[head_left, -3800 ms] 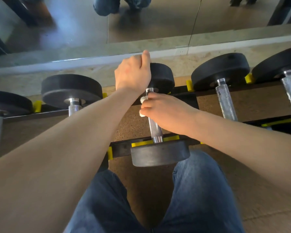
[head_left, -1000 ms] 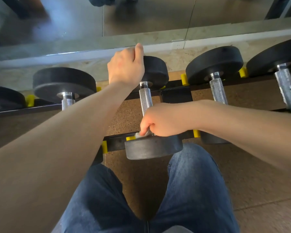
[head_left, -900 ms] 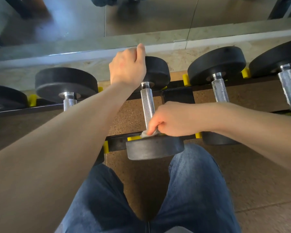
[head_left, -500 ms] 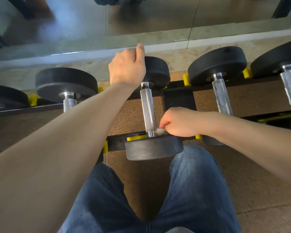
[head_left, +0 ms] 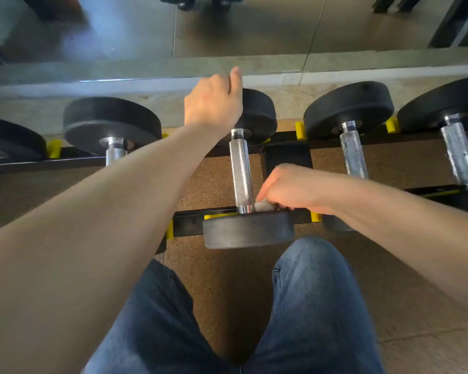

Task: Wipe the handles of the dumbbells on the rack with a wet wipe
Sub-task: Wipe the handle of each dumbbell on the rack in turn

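Right hand (head_left: 289, 187) presses wet wipe (head_left: 264, 205) beside handle (head_left: 240, 171) base.

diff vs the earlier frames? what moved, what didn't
The right hand slid the wet wipe down the handle from its far half to the near end, then came off to the handle's right side, the wipe still pinched against the base. Unchanged: the left hand grips the far weight head; the dumbbell sits on the rack.
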